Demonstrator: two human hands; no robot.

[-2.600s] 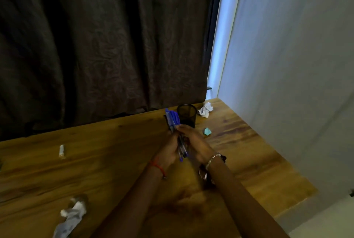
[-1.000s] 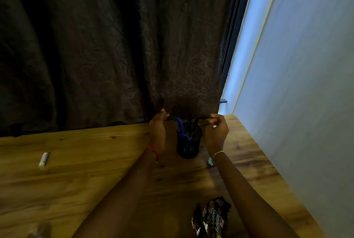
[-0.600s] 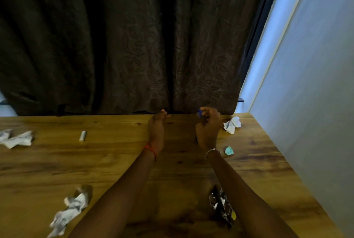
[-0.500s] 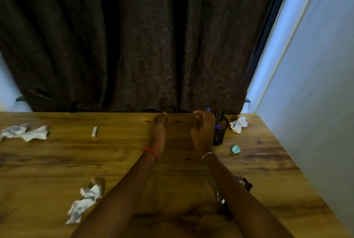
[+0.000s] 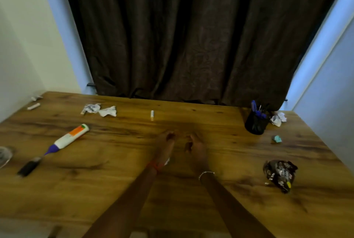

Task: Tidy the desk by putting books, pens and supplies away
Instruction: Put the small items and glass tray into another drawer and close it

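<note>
Left grip (image 5: 166,144): over counter (image 5: 115,189), fingers loosely curled, empty.
Right grip (image 5: 195,147): just beside left, loosely curled, empty.
Cup (image 5: 255,125): well right of grips, upright; holds pens (image 5: 256,108).

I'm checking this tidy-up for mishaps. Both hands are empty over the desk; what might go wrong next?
Reaching for the crumpled paper beside the pen cup, the right hand might tip the cup and spill its pens. On the left, sweeping up the tube might knock the black object beside its tip toward the desk edge.
</note>
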